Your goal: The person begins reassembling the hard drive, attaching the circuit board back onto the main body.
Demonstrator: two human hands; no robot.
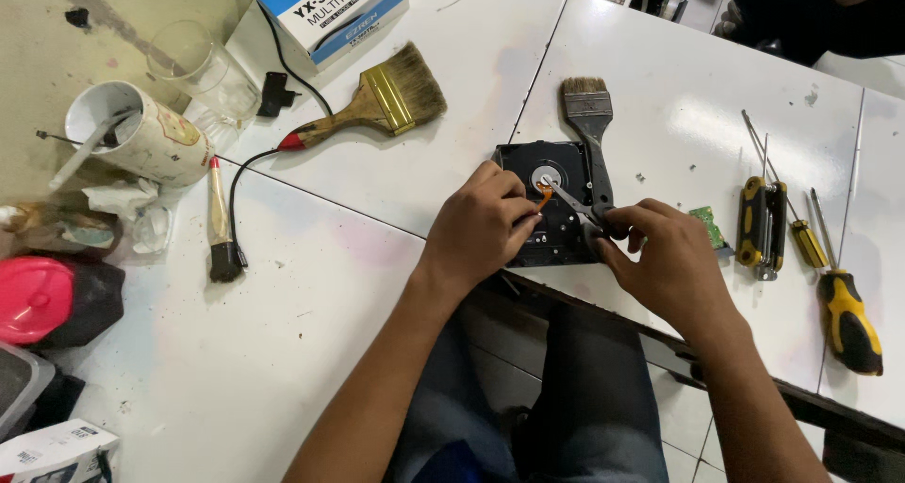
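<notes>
In the head view, an opened black hard disk drive (556,205), flat and rectangular with a silver round hub showing, lies on the white table (311,332) near its front edge, directly between the two hands and partly under them. The left hand (481,227) rests on the drive's left side, fingers curled narrowly around a small orange-tipped piece (545,194) that touches the drive near the hub. The right hand (665,252) sits at the drive's right front corner, fingers pinched close on the lower end of a slim silver tool (568,200) that slants up and left toward the hub; exactly how the fingertips grip it I cannot tell.

A grey-handled flat paintbrush (589,130) lies over the drive's right edge, bristles pointing away from the person. A small green circuit board (707,225) lies just beside the right hand. Further right, well apart from the drive, lie yellow-and-black screwdrivers (847,323) and a yellow-and-black folding tool (760,224).

To the left of the drive, a wooden-handled paintbrush with a brass ferrule (377,101) lies on the table. Beyond it stand a blue-and-white cardboard box (330,7), a clear glass tumbler (203,68) and a tipped white paper cup (141,134). A small black-bristled brush (222,229) lies near the left edge, and a pink round lid (33,299) sits at the far left.
</notes>
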